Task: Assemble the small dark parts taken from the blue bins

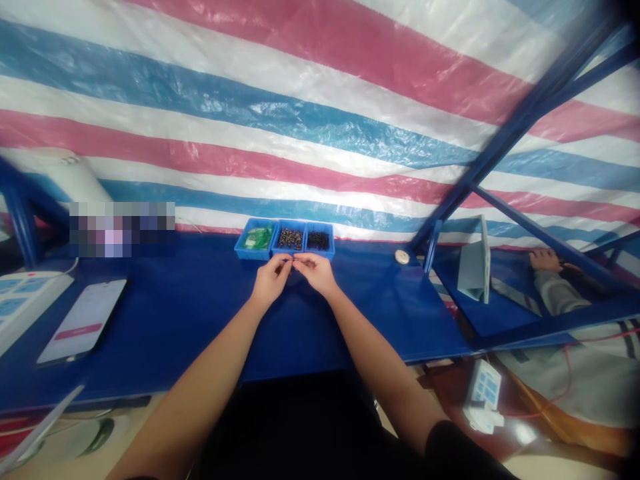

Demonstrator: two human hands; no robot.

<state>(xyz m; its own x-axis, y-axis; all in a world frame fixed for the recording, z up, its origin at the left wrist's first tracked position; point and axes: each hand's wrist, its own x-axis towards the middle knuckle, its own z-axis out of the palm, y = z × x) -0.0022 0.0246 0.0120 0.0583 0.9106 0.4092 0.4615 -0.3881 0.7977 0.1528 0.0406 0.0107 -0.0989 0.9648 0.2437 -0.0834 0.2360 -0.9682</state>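
My left hand [271,278] and my right hand [315,271] meet over the blue table [200,313], fingertips pinched together on a tiny part too small to name. Just beyond them stand three joined blue bins: the left bin [255,240] holds green and clear bags, the middle bin [290,239] holds small metallic parts, the right bin [319,241] holds small dark parts. Both forearms stretch out from the bottom of the view.
A phone [83,321] with a lit screen lies at the left, beside a white power strip [23,303]. A small round white object [402,257] sits right of the bins. Another person's hand [545,260] rests at a neighbouring table behind blue frame bars [520,120].
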